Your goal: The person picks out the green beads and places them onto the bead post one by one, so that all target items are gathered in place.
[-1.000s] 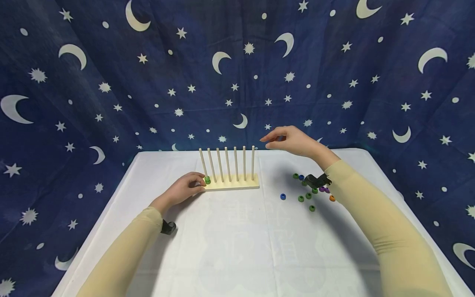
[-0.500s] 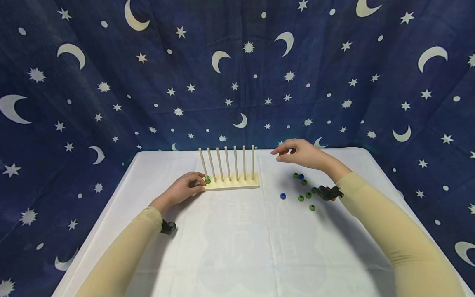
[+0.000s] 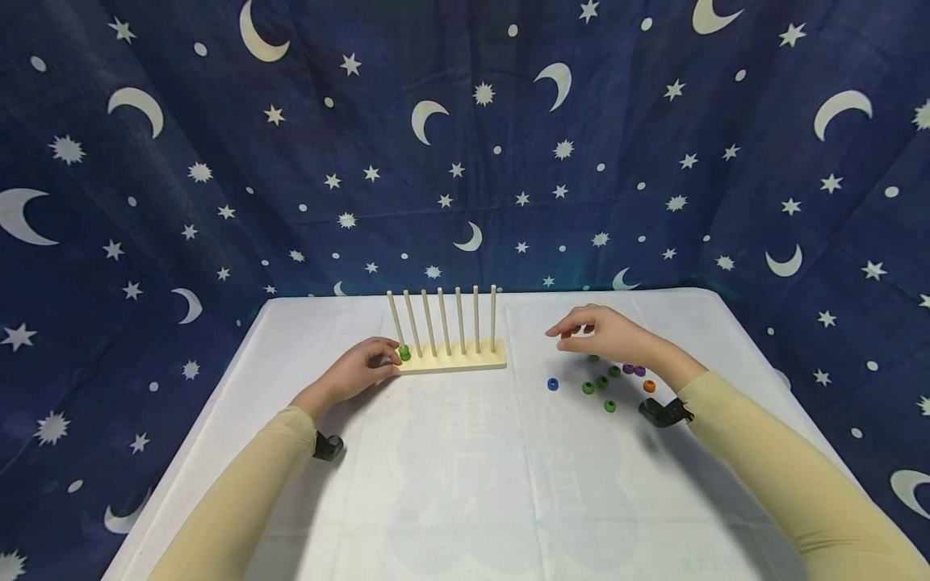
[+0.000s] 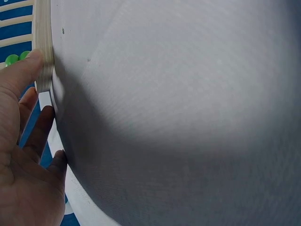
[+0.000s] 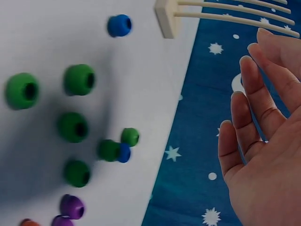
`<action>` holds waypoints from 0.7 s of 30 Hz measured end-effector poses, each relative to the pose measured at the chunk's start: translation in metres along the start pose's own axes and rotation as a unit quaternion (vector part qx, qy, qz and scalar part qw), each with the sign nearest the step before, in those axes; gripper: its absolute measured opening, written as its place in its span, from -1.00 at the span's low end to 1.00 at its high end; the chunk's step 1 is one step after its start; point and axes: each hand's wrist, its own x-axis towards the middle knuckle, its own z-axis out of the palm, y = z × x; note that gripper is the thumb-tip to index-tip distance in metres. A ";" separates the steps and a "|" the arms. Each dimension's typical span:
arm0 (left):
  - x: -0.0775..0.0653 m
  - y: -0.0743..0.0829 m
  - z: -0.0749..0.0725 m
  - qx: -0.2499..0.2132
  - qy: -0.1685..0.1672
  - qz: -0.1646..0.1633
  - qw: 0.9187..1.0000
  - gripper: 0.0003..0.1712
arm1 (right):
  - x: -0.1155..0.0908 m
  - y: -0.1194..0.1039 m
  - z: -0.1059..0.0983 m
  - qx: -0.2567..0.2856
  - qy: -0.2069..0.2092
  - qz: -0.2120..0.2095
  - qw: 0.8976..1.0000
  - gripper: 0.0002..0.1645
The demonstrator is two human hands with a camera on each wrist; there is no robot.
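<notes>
A pale wooden peg rack [image 3: 458,361] with several upright pegs stands towards the back of the table. Green beads [image 3: 404,353] are stacked low on its leftmost peg. My left hand [image 3: 359,371] holds the rack's left end, the thumb [image 4: 32,63] against the base. Over the loose beads hovers my right hand [image 3: 612,334], fingers loosely bent with nothing between them. Below it lie several green beads [image 5: 80,79], a single blue bead [image 3: 553,384], two purple beads [image 5: 72,206] and an orange bead [image 3: 649,386]. Another blue bead [image 5: 124,153] touches a green one, hidden from the head view.
A white cloth covers the table [image 3: 465,476]. Behind it and at both sides hangs a dark blue curtain [image 3: 407,218] with moons and stars. A black wrist camera [image 3: 661,412] sits below the right wrist, another [image 3: 328,446] by the left.
My right hand has moved right and downward, away from the rack and closer to the loose beads. My left hand stays at the rack's left end.
</notes>
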 end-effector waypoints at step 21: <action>-0.002 0.000 0.002 -0.010 0.003 0.011 1.000 -0.93 | -0.066 0.037 0.032 0.032 -0.005 0.028 0.999 -0.68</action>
